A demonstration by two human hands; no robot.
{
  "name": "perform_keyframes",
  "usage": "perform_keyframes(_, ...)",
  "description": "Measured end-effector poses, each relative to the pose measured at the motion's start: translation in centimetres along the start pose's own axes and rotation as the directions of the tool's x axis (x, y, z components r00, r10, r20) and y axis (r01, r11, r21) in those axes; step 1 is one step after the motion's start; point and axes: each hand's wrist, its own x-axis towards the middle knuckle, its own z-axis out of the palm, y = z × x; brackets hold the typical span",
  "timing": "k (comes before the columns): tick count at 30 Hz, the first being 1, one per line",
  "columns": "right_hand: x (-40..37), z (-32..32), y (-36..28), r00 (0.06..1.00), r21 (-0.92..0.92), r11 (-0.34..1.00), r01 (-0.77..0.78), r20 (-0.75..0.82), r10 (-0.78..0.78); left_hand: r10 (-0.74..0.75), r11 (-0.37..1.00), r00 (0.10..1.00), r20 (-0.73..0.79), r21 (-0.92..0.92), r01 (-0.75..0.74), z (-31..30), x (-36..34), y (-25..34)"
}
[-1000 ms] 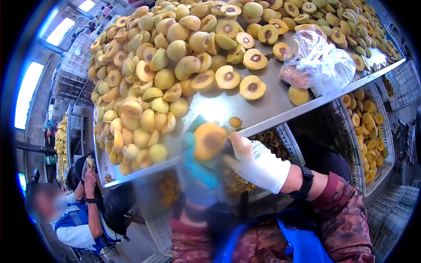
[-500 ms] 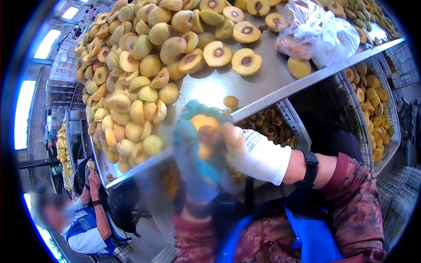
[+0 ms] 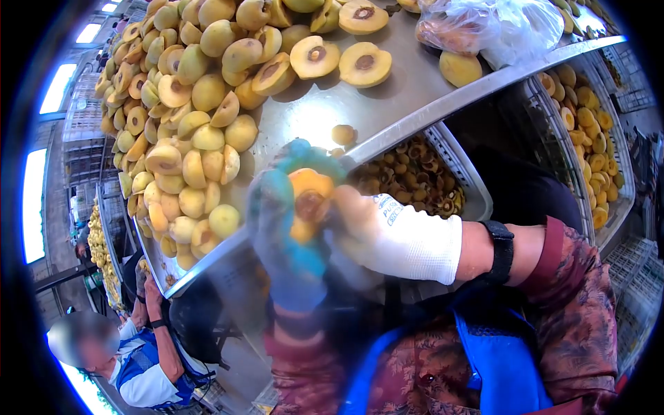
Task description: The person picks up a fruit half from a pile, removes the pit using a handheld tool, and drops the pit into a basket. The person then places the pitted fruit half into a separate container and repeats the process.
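Observation:
My left hand [image 3: 283, 228], in a blue glove and blurred by closeness, cups a halved yellow-orange peach [image 3: 309, 197] with its cut face and brown pit toward me. My right hand [image 3: 394, 235], in a white glove, presses against the peach's right side at the pit; whether it holds a tool I cannot tell. Both hands hover just below the front edge of the steel table [image 3: 408, 90]. A large heap of peach halves [image 3: 200, 104] covers the table's left and back.
Under the table edge a white crate of pits [image 3: 415, 173] sits behind my right hand. Another crate of peach halves [image 3: 588, 152] stands at right. A clear plastic bag [image 3: 484, 24] lies on the table's far right. A person in blue [image 3: 138, 360] sits lower left.
The view has tilted down, so the table slid up in frame. My hands stay together on the peach and have risen slightly, with the right glove pushed further over the pit.

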Motion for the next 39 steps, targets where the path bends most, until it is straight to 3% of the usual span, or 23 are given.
perform_keyframes(1,-0.2,0.1,0.2,0.998,-0.086,0.994,0.066,-0.015,-0.067,-0.026,0.997,1.0,-0.004,0.077,0.026,-0.1,0.0,0.2)
perform_keyframes(3,-0.6,-0.3,-0.3,0.998,-0.085,0.996,-0.028,0.05,0.032,-0.078,0.97,0.997,-0.02,0.228,0.081,-0.4,0.0,0.6)
perform_keyframes(10,-0.9,-0.6,-1.0,0.987,0.004,0.991,-0.131,0.091,0.13,-0.216,0.924,0.972,0.088,0.341,0.175,-0.5,0.5,1.4)
perform_keyframes(13,-0.8,-0.9,-1.8,0.955,0.068,0.961,-0.268,0.153,0.256,-0.253,0.915,0.954,0.162,0.36,0.181,-0.2,0.7,2.1)
perform_keyframes(15,-0.9,-0.9,-1.7,0.959,0.054,0.965,-0.257,0.137,0.248,-0.272,0.922,0.936,0.223,0.341,0.187,-0.2,0.8,2.2)
perform_keyframes(18,-0.8,-0.7,-1.7,0.933,0.172,0.926,-0.336,0.196,0.302,-0.198,0.928,0.96,0.2,0.355,0.117,-0.1,0.6,1.6)
perform_keyframes(21,-0.8,-0.5,-1.2,0.938,0.183,0.93,-0.32,0.202,0.283,-0.122,0.949,0.973,0.195,0.311,0.056,0.0,0.3,1.1)
perform_keyframes(24,-1.2,-0.5,-1.2,0.953,0.089,0.959,-0.27,0.162,0.254,-0.184,0.915,0.97,0.156,0.388,0.111,-0.4,0.7,1.3)
perform_keyframes(27,-1.4,-0.6,-0.7,0.95,0.096,0.973,-0.21,0.256,0.18,-0.402,0.864,0.877,0.264,0.428,0.267,0.0,1.2,2.8)
perform_keyframes(29,-1.3,-1.0,-1.1,0.886,0.203,0.909,-0.363,0.378,0.27,-0.411,0.847,0.889,0.199,0.443,0.293,-1.2,0.7,2.2)
perform_keyframes(31,-0.4,-2.6,-4.0,0.706,0.309,0.67,-0.676,0.534,0.466,-0.42,0.848,0.88,0.22,0.44,0.295,-1.2,0.6,2.3)
perform_keyframes(33,-0.4,-2.8,-3.8,0.705,0.372,0.644,-0.668,0.593,0.389,-0.425,0.867,0.843,0.33,0.415,0.274,-0.1,0.9,2.9)
perform_keyframes(37,-0.6,-2.9,-3.3,0.669,0.465,0.529,-0.71,0.679,0.302,-0.358,0.904,0.868,0.343,0.358,0.232,-0.3,0.6,2.6)
perform_keyframes(39,-0.3,-3.0,-4.0,0.68,0.367,0.617,-0.696,0.613,0.403,-0.344,0.917,0.878,0.332,0.321,0.238,-0.2,0.3,2.5)
